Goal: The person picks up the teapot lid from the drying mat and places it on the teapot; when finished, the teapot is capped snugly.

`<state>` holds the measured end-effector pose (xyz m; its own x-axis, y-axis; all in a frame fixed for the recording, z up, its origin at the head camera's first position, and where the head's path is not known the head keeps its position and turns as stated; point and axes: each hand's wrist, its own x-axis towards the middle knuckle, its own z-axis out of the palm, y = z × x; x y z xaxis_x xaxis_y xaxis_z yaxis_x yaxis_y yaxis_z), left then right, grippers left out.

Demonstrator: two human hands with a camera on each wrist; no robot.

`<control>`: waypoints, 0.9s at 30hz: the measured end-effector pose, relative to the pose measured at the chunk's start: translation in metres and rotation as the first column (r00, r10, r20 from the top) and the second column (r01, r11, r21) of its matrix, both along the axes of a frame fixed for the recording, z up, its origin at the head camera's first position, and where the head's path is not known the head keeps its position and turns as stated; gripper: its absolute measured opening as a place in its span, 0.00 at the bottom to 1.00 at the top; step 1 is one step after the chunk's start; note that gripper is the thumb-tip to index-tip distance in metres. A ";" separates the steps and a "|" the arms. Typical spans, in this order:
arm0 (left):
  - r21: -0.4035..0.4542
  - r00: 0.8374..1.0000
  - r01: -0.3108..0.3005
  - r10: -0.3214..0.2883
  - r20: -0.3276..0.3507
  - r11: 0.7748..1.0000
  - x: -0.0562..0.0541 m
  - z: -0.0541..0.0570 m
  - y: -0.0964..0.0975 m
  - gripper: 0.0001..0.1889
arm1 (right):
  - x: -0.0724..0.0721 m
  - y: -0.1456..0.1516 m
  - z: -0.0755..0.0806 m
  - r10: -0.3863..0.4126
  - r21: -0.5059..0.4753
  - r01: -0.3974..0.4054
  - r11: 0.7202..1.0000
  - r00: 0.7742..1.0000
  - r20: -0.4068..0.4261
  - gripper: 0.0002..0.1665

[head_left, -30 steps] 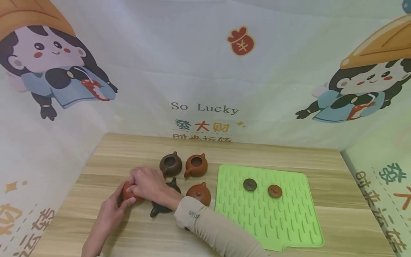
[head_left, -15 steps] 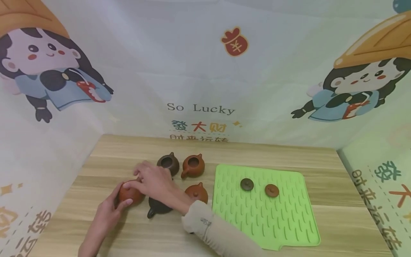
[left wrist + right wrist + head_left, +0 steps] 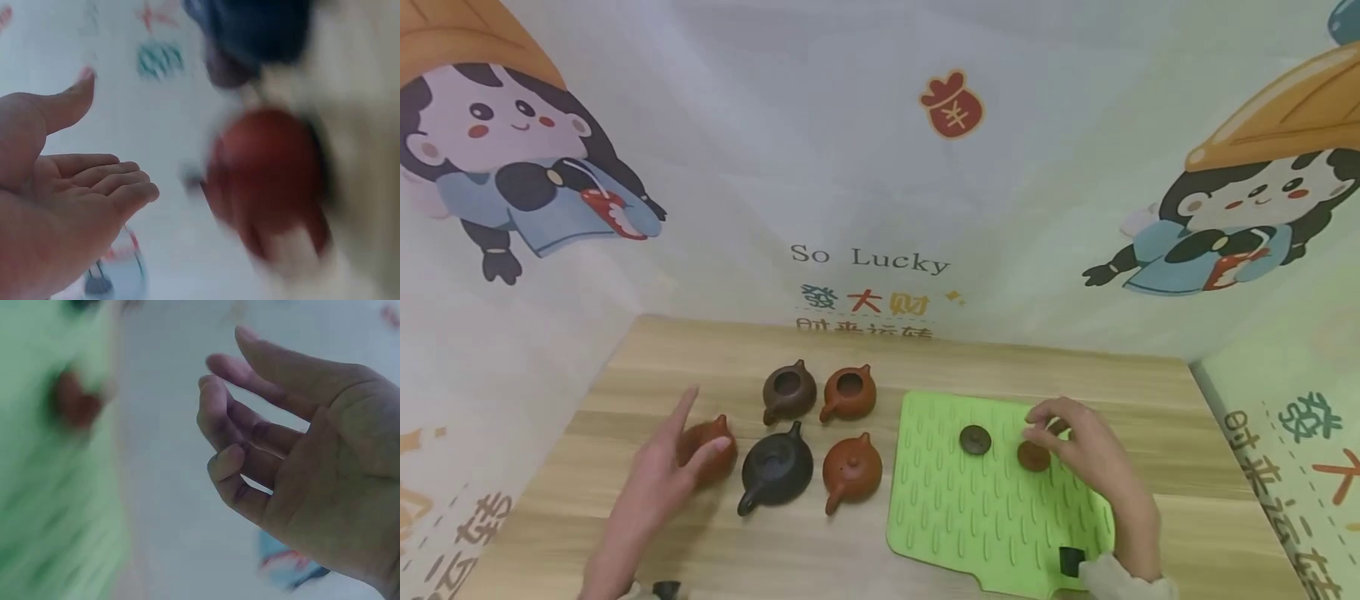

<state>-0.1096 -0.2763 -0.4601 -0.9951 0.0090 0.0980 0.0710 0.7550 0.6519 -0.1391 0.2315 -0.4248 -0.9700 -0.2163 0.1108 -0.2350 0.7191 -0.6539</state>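
In the head view, the left hand (image 3: 658, 462) has loosened: a moment ago it was wrapped round the red pot (image 3: 703, 435) at the far left, and now its index finger points straight out and its thumb passes in front of the pot. The right hand (image 3: 1086, 446) has crossed over from that same pot to the green mat (image 3: 955, 508), where its loosely bent fingers hang by the reddish lid (image 3: 1033, 457) and hold nothing. The dark lid (image 3: 975, 440) lies to the left of it; both lids keep their places on the mat. With the sleeve gone from in front, the black pot (image 3: 778, 467) and the orange pot with a lid on (image 3: 853, 471) now show whole on the worktop (image 3: 820, 554). Behind them, the brown pot (image 3: 793, 406) and the second orange pot (image 3: 852, 402) stand with their mouths uncovered, as before.

In the left wrist view, that hand is wide open, thumb lifted and palm bare, with the red pot a blur well apart from it.

In the right wrist view, the fingers curl slackly round nothing, and a gap shows between them and the blurred reddish lid on the mat.
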 end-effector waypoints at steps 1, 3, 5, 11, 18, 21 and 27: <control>0.014 0.999 0.010 -0.009 -0.047 1.000 -0.003 0.004 0.015 0.46 | 0.002 0.014 -0.008 -0.003 0.001 0.003 1.000 0.999 0.039 0.11; 0.025 0.988 0.046 -0.042 -0.152 0.999 -0.018 -0.008 0.041 0.41 | 0.003 0.033 -0.024 -0.016 -0.030 0.019 0.999 0.994 0.108 0.16; 0.051 0.980 0.103 -0.092 -0.176 0.993 -0.037 -0.031 0.063 0.39 | 0.003 0.044 -0.036 -0.024 -0.061 0.034 0.998 0.987 0.161 0.19; 0.095 0.987 0.143 -0.135 -0.082 0.985 -0.077 -0.089 0.103 0.43 | 0.000 0.048 -0.059 0.095 -0.178 -0.063 0.982 0.980 0.174 0.15; 0.143 0.988 0.153 -0.154 -0.008 0.978 -0.090 -0.086 0.124 0.45 | -0.005 0.051 -0.068 0.164 -0.277 -0.134 0.952 0.983 0.088 0.11; 0.145 0.990 0.132 -0.136 0.021 0.981 -0.090 -0.080 0.129 0.46 | -0.005 0.053 -0.071 0.177 -0.301 -0.142 0.943 0.980 0.092 0.12; 0.159 0.990 0.113 -0.124 0.064 0.981 -0.091 -0.065 0.131 0.48 | -0.004 0.055 -0.075 0.187 -0.330 -0.155 0.931 0.980 0.066 0.11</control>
